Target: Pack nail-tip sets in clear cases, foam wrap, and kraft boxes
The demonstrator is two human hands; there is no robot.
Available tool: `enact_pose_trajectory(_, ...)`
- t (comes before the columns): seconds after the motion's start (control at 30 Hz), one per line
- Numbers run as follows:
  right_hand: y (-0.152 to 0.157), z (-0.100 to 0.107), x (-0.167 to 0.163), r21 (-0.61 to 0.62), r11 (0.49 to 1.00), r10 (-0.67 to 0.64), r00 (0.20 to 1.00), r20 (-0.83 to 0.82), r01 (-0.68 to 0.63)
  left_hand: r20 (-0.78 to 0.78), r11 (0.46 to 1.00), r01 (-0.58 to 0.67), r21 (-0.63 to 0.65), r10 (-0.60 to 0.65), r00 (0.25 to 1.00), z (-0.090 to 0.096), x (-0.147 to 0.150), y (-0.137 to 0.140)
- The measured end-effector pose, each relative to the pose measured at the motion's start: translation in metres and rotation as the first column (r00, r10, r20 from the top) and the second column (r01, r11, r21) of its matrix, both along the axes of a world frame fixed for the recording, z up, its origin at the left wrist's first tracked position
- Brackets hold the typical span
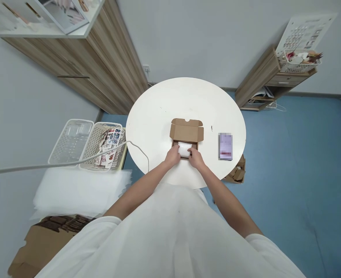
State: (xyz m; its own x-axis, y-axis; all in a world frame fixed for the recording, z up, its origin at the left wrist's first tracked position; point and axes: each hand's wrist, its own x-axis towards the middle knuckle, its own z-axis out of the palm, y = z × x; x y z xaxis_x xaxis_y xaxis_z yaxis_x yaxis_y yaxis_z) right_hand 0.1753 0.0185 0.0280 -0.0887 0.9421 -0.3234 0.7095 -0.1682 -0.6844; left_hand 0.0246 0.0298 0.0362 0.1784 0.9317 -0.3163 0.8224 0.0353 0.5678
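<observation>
On the round white table point(184, 100) lies a small brown cardboard box point(187, 133), its lid flap folded up and away from me. Inside the box sits a white wrapped bundle point(184, 150); what is under the wrapping cannot be seen. My left hand point(173, 156) grips the bundle's left end at the box's left side. At the right end, my right hand point(195, 158) pinches the bundle with thumb and fingers. Farther right on the table is a purple rectangular item point(225, 147), blurred out.
Two white baskets point(100, 148) stand left of the table, one with printed sheets. White foam sheets point(80, 191) are stacked nearby. A grey cable point(72, 164) crosses to the table's left edge. A carton of brown boxes point(238, 172) sits on the floor at right.
</observation>
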Motion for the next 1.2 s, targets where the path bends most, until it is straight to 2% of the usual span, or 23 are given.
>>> enact_pose_trajectory(0.17, 0.000, -0.004, -0.005, 0.004, 0.998, 0.060, 0.996, 0.067, -0.061, -0.094, 0.998, 0.038, -0.057, -0.044, 0.995, -0.001, 0.006, -0.002)
enact_pose_trajectory(0.43, -0.008, -0.016, -0.010, 0.077, 0.996, 0.042, 0.992, 0.117, -0.051, -0.185, 0.992, 0.088, -0.088, -0.103, 0.977, -0.001, 0.010, 0.000)
enact_pose_trajectory(0.83, -0.018, -0.030, -0.012, 0.226, 0.973, 0.015, 0.995, 0.099, -0.037, -0.140, 0.995, 0.092, -0.030, -0.095, 0.986, -0.005, 0.005, -0.008)
enact_pose_trajectory(1.0, -0.019, -0.020, -0.007, 0.337, 0.940, 0.041, 0.997, 0.065, -0.060, -0.065, 0.995, 0.084, 0.059, -0.080, 0.995, 0.000, 0.001, -0.010)
enact_pose_trajectory(1.1, -0.017, -0.008, 0.006, 0.423, 0.905, 0.028, 0.999, 0.046, -0.045, 0.045, 0.983, 0.026, 0.184, -0.035, 0.998, 0.003, -0.011, -0.004)
enact_pose_trajectory(1.17, -0.014, -0.002, 0.019, 0.441, 0.897, -0.056, 0.998, 0.023, 0.040, 0.119, 0.972, -0.078, 0.224, 0.052, 0.992, 0.005, -0.021, 0.003)
enact_pose_trajectory(1.2, -0.011, 0.000, 0.026, 0.429, 0.897, -0.113, 0.994, -0.002, 0.103, 0.151, 0.967, -0.149, 0.204, 0.120, 0.981, 0.006, -0.027, 0.008)
